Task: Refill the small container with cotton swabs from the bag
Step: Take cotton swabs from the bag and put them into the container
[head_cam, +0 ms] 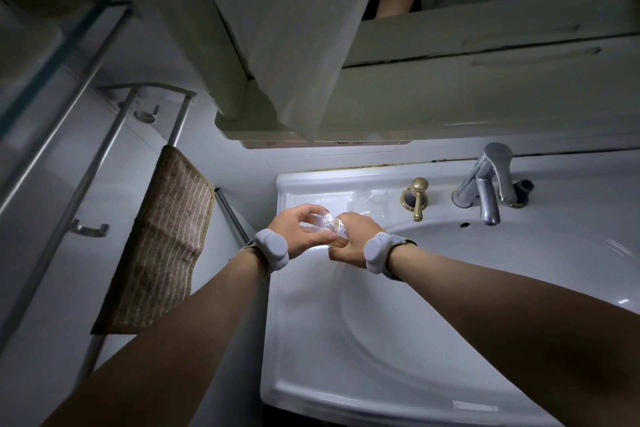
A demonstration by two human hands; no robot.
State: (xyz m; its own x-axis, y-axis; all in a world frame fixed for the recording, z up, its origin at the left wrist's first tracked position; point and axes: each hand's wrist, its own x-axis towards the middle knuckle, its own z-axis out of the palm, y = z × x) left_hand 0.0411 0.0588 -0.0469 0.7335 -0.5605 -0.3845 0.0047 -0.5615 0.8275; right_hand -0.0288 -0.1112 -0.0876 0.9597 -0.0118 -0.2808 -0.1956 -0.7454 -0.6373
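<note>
A small clear container [333, 226] with cotton swabs inside lies tilted sideways between both hands, above the sink's back left corner. My left hand [304, 229] grips its clear upper end, fingers curled round it. My right hand [353, 239] holds the labelled lower end from the right. A clear plastic bag [369, 203] lies on the sink ledge just behind my hands; its contents are hard to make out.
The white sink [450, 322] fills the lower right, with a chrome faucet [490, 184] and a brass handle [417, 198] at the back. A brown towel [162, 243] hangs on a rack at left. A white cabinet [381, 80] overhangs the sink.
</note>
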